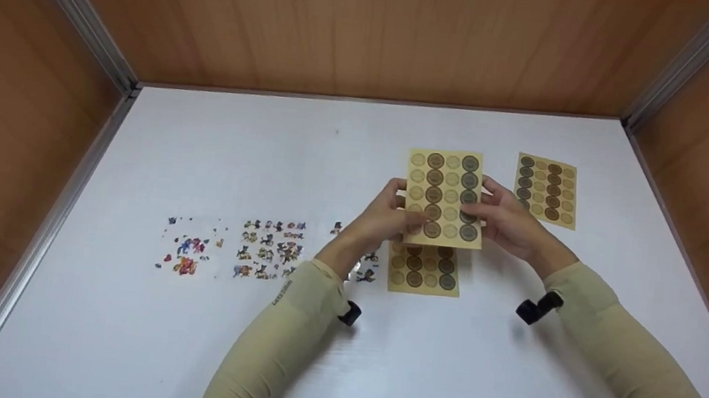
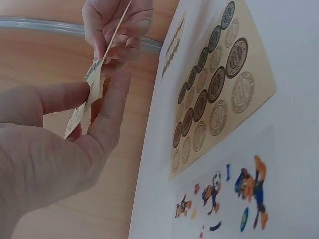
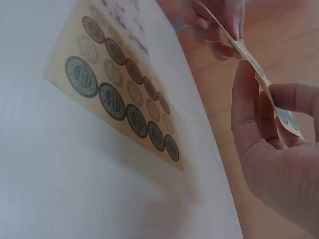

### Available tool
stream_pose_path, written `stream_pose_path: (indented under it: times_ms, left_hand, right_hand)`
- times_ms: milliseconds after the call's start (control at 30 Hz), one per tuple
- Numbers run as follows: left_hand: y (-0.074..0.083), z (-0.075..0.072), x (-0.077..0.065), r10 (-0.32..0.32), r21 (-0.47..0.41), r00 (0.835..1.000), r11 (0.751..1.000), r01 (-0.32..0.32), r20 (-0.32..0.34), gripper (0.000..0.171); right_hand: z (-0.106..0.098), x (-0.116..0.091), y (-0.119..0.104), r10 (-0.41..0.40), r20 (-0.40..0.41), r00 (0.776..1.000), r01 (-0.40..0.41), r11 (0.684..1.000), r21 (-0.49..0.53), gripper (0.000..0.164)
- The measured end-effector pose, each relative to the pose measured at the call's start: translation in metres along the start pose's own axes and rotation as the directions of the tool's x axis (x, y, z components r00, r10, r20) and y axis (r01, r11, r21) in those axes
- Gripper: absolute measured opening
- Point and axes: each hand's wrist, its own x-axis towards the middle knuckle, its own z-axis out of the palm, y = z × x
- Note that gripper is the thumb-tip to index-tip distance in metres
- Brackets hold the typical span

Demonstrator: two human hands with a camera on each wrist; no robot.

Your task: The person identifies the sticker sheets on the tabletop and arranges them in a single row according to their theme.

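Observation:
Between both hands, raised over the table, is a tan sticker sheet (image 1: 442, 196) with columns of round seal stickers in light and dark tones. My left hand (image 1: 386, 214) pinches its left edge, thumb on the printed face and fingers behind. On the opposite edge my right hand (image 1: 512, 220) pinches it the same way. Seen edge-on in the left wrist view, the held sheet (image 2: 94, 82) looks slightly bent. Below it on the table lies another tan sticker sheet (image 1: 423, 280), its upper part hidden in the head view; the right wrist view shows its round stickers (image 3: 112, 99).
A third tan sheet (image 1: 545, 191) lies at the back right, partly behind the right hand. To the left lie clear sheets of colourful cartoon stickers (image 1: 191, 247), (image 1: 270, 249); a further clear sheet (image 1: 366, 275) is partly covered by the left arm. Wooden walls (image 1: 374, 28) enclose the white table.

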Motion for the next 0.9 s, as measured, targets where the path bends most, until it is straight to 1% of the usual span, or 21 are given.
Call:
stream_pose_path:
  times_ms: [67, 167, 367, 533, 700, 767, 900]
  left_hand:
    - [-0.004, 0.005, 0.002, -0.011, 0.014, 1.000, 1.000, 0.011, -0.002, 0.047]
    - [-0.007, 0.009, 0.004, -0.021, 0.012, 1.000, 1.000, 0.021, 0.007, 0.044]
    - [-0.007, 0.015, 0.004, -0.020, 0.034, 1.000, 0.999, 0.019, 0.023, 0.042]
    - [-0.008, 0.020, 0.005, 0.001, 0.044, 0.999, 0.999, -0.003, 0.043, 0.041]
    - [-0.009, 0.025, 0.006, 0.021, 0.078, 0.998, 0.997, -0.025, 0.060, 0.044]
    - [-0.009, 0.027, 0.007, 0.018, 0.095, 0.998, 0.995, -0.023, 0.058, 0.045]
    - [-0.010, 0.030, 0.008, 0.003, 0.109, 0.999, 0.994, -0.008, 0.050, 0.045]
  right_hand:
    - [-0.006, -0.007, 0.001, 0.013, -0.016, 1.000, -0.013, 1.000, 0.008, 0.066]
    - [-0.013, -0.014, 0.003, 0.022, -0.028, 0.999, -0.021, 1.000, 0.021, 0.065]
    - [-0.020, -0.019, 0.006, 0.033, -0.037, 0.999, -0.032, 0.999, 0.017, 0.063]
    - [-0.023, -0.022, 0.006, 0.031, -0.042, 0.999, -0.032, 0.999, -0.022, 0.064]
    - [-0.028, -0.026, 0.007, 0.019, -0.059, 0.998, -0.025, 0.995, -0.099, 0.065]
    - [-0.031, -0.028, 0.008, 0.016, -0.069, 0.997, -0.025, 0.991, -0.130, 0.065]
    - [-0.033, -0.030, 0.010, 0.013, -0.083, 0.996, -0.026, 0.987, -0.158, 0.065]
